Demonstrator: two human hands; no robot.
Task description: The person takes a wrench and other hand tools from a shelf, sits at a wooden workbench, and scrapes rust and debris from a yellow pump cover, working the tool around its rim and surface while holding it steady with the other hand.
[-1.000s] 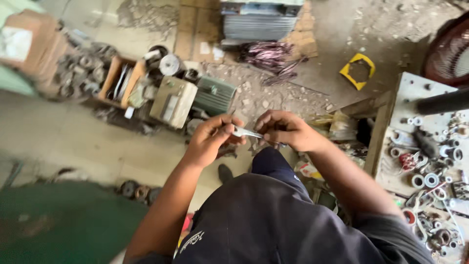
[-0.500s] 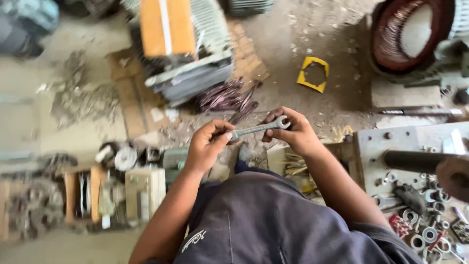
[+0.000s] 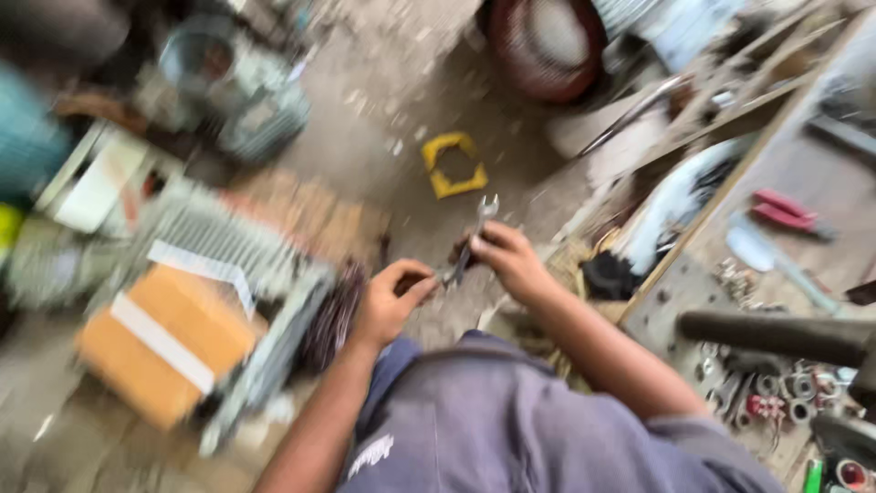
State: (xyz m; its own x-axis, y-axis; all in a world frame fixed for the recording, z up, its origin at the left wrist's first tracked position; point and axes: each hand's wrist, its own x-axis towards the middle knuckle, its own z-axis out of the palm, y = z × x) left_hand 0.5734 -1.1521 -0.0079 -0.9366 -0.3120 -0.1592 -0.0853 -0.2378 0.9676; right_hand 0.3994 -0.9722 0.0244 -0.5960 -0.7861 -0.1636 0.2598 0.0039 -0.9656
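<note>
A: What is the biggest thing here?

B: The dirty floor (image 3: pixel 383 110). It is blurry. A big ribbed metal machine (image 3: pixel 265 283) sits on it at the left, with an orange box (image 3: pixel 164 342) just beside it.

A: And on the right?

B: A wooden table (image 3: pixel 785 183) with red pliers (image 3: pixel 783 210) on top and small metal rings (image 3: pixel 785 388) near its front.

A: What is that yellow thing?

B: A yellow square frame (image 3: pixel 453 164) lying on the floor, just past the hands.

A: What do the hands do?

B: The right hand (image 3: pixel 511 260) has its grip closed on a metal wrench (image 3: pixel 470 242), which points up. The left hand (image 3: pixel 391 306) pinches the wrench's low end, grip closed too. The wrench is held between both hands, above the person's lap.
</note>
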